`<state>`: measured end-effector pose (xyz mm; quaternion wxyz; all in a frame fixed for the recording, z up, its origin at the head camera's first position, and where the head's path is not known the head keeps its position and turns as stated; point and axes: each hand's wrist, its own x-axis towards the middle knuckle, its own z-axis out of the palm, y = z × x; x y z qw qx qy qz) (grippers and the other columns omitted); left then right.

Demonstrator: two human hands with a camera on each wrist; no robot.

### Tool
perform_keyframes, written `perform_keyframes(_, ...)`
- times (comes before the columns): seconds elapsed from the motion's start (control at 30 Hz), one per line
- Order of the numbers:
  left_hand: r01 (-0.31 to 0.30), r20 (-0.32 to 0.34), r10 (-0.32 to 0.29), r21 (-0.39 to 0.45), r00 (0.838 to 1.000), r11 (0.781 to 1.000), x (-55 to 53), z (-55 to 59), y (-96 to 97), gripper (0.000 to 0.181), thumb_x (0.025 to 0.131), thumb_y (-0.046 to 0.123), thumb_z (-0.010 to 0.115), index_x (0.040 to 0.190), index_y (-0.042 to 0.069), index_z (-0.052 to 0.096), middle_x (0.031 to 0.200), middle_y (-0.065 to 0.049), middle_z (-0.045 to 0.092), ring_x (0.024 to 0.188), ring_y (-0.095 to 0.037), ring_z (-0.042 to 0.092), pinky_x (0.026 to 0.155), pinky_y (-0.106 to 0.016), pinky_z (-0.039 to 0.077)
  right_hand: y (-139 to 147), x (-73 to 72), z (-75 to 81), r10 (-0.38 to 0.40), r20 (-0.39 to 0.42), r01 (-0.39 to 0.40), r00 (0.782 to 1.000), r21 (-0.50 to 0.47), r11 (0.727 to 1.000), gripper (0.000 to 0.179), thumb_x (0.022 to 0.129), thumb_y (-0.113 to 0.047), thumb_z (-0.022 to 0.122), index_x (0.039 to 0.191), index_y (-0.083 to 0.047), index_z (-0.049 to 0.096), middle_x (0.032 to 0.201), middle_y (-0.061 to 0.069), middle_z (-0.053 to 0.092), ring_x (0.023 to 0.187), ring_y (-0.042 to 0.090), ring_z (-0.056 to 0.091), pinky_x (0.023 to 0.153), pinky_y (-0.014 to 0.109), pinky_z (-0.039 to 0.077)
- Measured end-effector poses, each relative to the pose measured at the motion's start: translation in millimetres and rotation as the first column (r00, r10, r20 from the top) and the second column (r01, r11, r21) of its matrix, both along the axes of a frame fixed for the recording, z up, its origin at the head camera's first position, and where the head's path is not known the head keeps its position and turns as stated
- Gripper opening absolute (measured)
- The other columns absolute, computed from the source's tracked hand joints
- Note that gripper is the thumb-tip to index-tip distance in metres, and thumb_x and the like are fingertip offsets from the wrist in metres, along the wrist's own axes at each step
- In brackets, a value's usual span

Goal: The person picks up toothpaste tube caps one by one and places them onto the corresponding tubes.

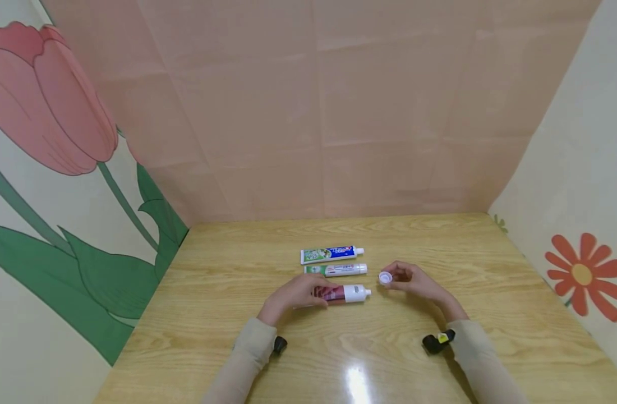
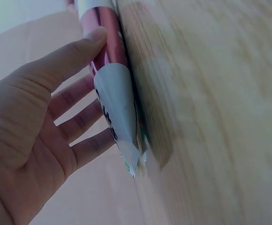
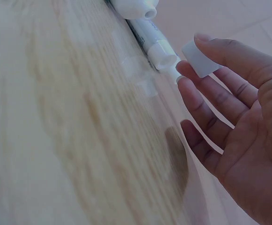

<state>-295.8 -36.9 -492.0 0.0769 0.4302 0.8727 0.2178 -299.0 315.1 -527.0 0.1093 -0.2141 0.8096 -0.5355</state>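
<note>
My left hand (image 1: 307, 290) grips a red and white toothpaste tube (image 1: 354, 293) near its middle, thumb on one side and fingers on the other. The tube lies along the tabletop, its bare nozzle pointing right. In the left wrist view its crimped tail end (image 2: 119, 112) shows below the thumb. Right of the nozzle and apart from it, my right hand (image 1: 414, 280) pinches a white cap (image 1: 385, 278) between thumb and fingertips. The cap's hollow side shows in the head view. In the right wrist view the uncapped nozzle (image 3: 150, 13) shows its opening.
Behind the held tube lie two more toothpaste tubes with caps on: a green and white one (image 1: 339, 270) and a blue and green one (image 1: 331, 255). All rest on a wooden table (image 1: 228, 252). A pink backdrop (image 1: 318, 112) rises behind, with flower-printed walls at both sides.
</note>
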Motion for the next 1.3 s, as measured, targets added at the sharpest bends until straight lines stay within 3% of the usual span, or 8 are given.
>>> perform_keyframes(0.2, -0.005, -0.018, 0.005, 0.002, 1.000, 1.000, -1.9, -3.2, -0.4, 0.048, 0.083, 0.030, 0.069, 0.128, 0.021, 0.056, 0.121, 0.004, 0.060, 0.111, -0.009, 0.054, 0.098, -0.024, 0.042, -1, -1.1, -0.1, 0.003, -0.002, -0.003, 1.000, -0.019, 1.000, 0.037, 0.082, -0.019, 0.070, 0.113, -0.004, 0.057, 0.104, 0.011, 0.064, 0.093, 0.015, 0.062, 0.081, 0.024, 0.051)
perform_keyframes(0.4, 0.042, -0.105, -0.043, -0.015, 0.994, 0.999, 0.1, -4.5, 2.0, 0.048, 0.087, 0.027, 0.064, 0.133, 0.022, 0.050, 0.133, -0.003, 0.054, 0.123, -0.016, 0.048, 0.105, -0.030, 0.038, -2, -0.1, 3.3, 0.004, -0.019, -0.004, 1.000, -0.016, 1.000, 0.037, 0.084, -0.017, 0.069, 0.116, -0.003, 0.057, 0.104, 0.013, 0.064, 0.092, 0.017, 0.062, 0.079, 0.025, 0.052)
perform_keyframes(0.57, 0.069, -0.193, -0.079, -0.061, 0.978, 0.996, 4.5, -4.2, 6.0, 0.049, 0.090, 0.022, 0.061, 0.137, 0.022, 0.045, 0.137, -0.002, 0.051, 0.126, -0.018, 0.046, 0.105, -0.032, 0.038, -4, 0.0, 4.7, -0.003, -0.026, 0.004, 1.000, 0.006, 1.000, 0.036, 0.084, -0.021, 0.069, 0.115, -0.005, 0.058, 0.104, 0.012, 0.064, 0.091, 0.018, 0.061, 0.078, 0.025, 0.052)
perform_keyframes(0.87, 0.028, -0.313, -0.058, -0.098, 0.948, 0.995, 10.7, -6.1, 10.1, 0.042, 0.094, 0.018, 0.054, 0.135, 0.023, 0.048, 0.136, -0.001, 0.051, 0.123, -0.020, 0.050, 0.102, -0.036, 0.042, -7, 2.5, 7.0, -0.011, -0.016, 0.011, 1.000, 0.022, 1.000, 0.036, 0.085, -0.021, 0.068, 0.116, -0.006, 0.058, 0.105, 0.013, 0.063, 0.090, 0.017, 0.060, 0.079, 0.024, 0.051)
perform_keyframes(1.07, -0.015, -0.358, -0.033, -0.130, 0.933, 0.991, 14.3, -3.8, 13.8, 0.038, 0.097, 0.022, 0.048, 0.135, 0.024, 0.049, 0.136, 0.002, 0.051, 0.119, -0.017, 0.052, 0.098, -0.030, 0.045, -8, 3.1, 8.8, -0.015, -0.019, 0.016, 1.000, 0.024, 1.000, 0.037, 0.085, -0.020, 0.068, 0.118, -0.006, 0.058, 0.106, 0.013, 0.062, 0.091, 0.016, 0.060, 0.079, 0.023, 0.051)
perform_keyframes(1.3, -0.006, -0.335, -0.029, -0.102, 0.942, 0.995, 15.6, -1.4, 14.8, 0.036, 0.097, 0.021, 0.048, 0.133, 0.021, 0.051, 0.135, 0.000, 0.052, 0.119, -0.018, 0.052, 0.100, -0.034, 0.044, -5, -1.1, -1.0, -0.032, -0.075, 0.036, 0.997, 0.052, 0.998, 0.041, 0.085, -0.023, 0.068, 0.120, -0.004, 0.058, 0.103, 0.007, 0.064, 0.090, 0.013, 0.059, 0.077, 0.022, 0.049)
